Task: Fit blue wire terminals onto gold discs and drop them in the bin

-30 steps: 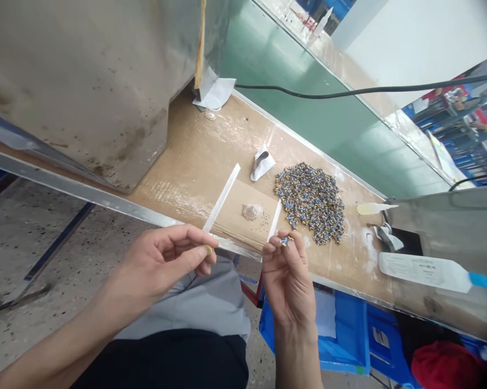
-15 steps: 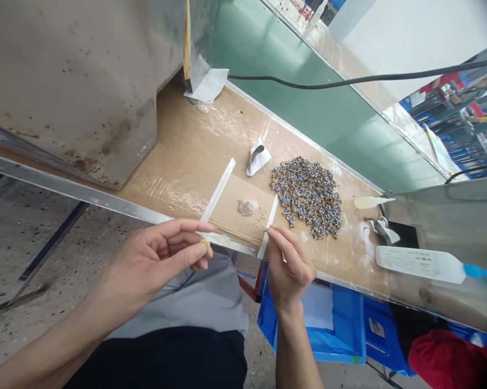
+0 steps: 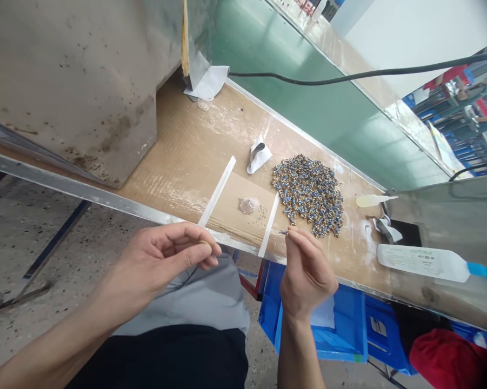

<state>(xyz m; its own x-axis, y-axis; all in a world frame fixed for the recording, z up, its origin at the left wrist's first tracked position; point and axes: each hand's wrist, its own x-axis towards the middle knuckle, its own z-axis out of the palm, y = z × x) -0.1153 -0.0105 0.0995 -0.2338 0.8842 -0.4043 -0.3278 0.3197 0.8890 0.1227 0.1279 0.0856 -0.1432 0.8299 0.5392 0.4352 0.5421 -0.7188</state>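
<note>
My left hand [image 3: 178,251] is closed in a pinch near the bench's front edge. A thin sliver of something small and yellowish shows between thumb and forefinger; its kind is hidden. My right hand [image 3: 307,270] pinches a small blue piece [image 3: 284,232], whose end sticks out leftward past the fingertips. Just beyond that hand lies a heap of small blue-and-gold metal parts [image 3: 308,194]. Between two white tape strips, a cardboard patch [image 3: 231,197] carries a small clear dish [image 3: 249,205] with tiny grains scattered to its right.
A curled grey-and-white strip [image 3: 259,156] lies behind the cardboard patch. To the right are a small dropper bottle [image 3: 371,201] and a large white bottle with a blue nozzle [image 3: 424,263]. A stained metal housing [image 3: 77,92] stands left; blue bins [image 3: 344,329] sit below the bench.
My right hand has moved right, toward the heap, and a blue piece now shows at its fingertips. My left hand has shifted slightly right, and less of its yellowish thing shows.
</note>
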